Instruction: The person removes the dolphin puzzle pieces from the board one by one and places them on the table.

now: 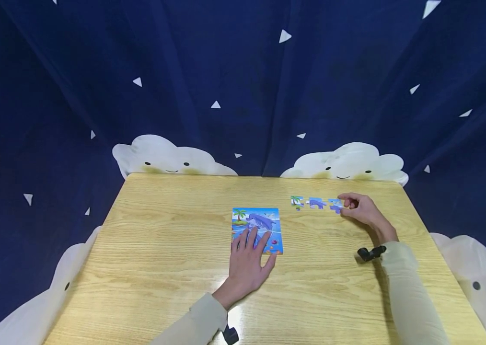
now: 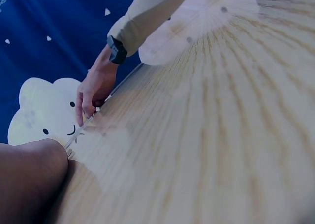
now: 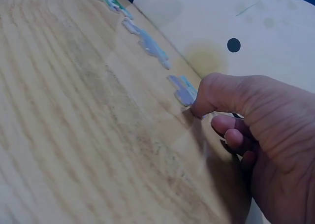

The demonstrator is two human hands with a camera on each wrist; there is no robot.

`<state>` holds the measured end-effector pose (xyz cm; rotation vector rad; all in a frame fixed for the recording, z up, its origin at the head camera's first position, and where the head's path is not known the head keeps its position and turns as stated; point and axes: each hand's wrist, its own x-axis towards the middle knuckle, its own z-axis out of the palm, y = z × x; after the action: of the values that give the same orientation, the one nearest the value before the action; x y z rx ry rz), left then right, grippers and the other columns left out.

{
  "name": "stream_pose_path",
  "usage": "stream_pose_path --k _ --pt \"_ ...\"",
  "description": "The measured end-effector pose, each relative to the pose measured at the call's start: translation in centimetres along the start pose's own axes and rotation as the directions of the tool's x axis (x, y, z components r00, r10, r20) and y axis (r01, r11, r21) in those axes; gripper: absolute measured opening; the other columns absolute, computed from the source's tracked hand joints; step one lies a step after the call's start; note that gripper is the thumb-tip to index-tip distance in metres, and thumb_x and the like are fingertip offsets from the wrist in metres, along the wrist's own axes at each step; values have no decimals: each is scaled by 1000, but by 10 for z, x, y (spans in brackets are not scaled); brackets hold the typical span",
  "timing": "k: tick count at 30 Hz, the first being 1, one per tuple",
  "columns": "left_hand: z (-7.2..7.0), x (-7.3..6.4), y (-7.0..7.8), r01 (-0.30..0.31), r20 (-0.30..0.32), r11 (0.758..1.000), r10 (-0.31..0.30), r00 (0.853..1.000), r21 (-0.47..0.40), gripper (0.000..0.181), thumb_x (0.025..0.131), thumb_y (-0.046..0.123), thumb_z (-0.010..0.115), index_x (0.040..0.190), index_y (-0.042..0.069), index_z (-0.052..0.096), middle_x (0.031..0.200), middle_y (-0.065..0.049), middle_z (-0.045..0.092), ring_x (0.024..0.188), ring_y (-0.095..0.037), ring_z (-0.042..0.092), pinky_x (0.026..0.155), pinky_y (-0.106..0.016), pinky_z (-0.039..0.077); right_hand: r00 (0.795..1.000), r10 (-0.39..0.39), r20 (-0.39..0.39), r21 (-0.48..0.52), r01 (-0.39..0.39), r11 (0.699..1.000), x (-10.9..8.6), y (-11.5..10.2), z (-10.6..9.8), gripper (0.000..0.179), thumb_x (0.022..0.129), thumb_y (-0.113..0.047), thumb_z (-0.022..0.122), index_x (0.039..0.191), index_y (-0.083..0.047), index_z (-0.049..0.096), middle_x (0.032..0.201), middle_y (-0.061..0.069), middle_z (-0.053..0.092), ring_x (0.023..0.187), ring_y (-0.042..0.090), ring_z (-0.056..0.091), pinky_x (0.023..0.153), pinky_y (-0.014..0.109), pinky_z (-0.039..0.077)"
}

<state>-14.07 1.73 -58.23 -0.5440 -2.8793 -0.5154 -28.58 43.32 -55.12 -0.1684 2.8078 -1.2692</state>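
Observation:
A square dolphin picture [image 1: 261, 220], with a palm tree at its upper left, lies on the table in the head view. My left hand [image 1: 247, 266] rests on its lower part with fingers spread straight, covering some of it. Up and to the right, three jigsaw pieces lie in a row: a palm tree piece [image 1: 296, 200], a dolphin piece [image 1: 317, 203] and a blue and purple piece [image 1: 335, 206]. With thumb and fingers, my right hand [image 1: 361, 210] pinches the right edge of the last one. In the right wrist view, the thumb touches that piece [image 3: 183, 91] on the tabletop.
The wooden table [image 1: 161, 230] carries the picture and pieces. Behind it hangs a dark blue curtain [image 1: 243, 72] with white triangles and smiling clouds [image 1: 169, 158]. A small black device [image 1: 371, 253] sits at the right wrist.

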Motion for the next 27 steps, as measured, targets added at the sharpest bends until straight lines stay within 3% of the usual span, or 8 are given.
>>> stream_pose_path --k 10,18,22,27 --pt "-1 0 -1 -11 -21 1000 11 1000 -7 63 105 62 39 160 32 43 163 -10 40 155 -35 27 119 -56 23 999 -21 -26 -23 21 1000 -4 1 4 41 92 -9 77 129 4 66 94 15 55 79 16 47 67 24 39" --pt "2 -1 -1 -27 -58 1000 27 998 -8 63 104 62 41 159 31 45 162 -11 41 153 -36 29 117 -58 25 999 25 -40 -14 -25 1000 -6 -1 5 43 93 -11 75 133 2 65 96 13 55 81 16 48 68 23 40" --pt "2 -1 -2 -26 -42 1000 26 999 -4 63 105 61 40 159 31 44 163 -11 40 154 -35 27 118 -59 24 992 23 -123 22 -20 1000 -12 -5 8 42 93 -7 71 133 3 65 97 13 59 80 13 51 66 19 43" --pt "2 1 -3 -30 -36 999 31 999 21 58 107 55 38 160 31 43 162 -12 41 154 -37 29 119 -55 23 966 -88 -242 16 95 995 -23 -17 18 31 94 0 67 124 6 70 91 16 63 75 9 52 62 14 44"
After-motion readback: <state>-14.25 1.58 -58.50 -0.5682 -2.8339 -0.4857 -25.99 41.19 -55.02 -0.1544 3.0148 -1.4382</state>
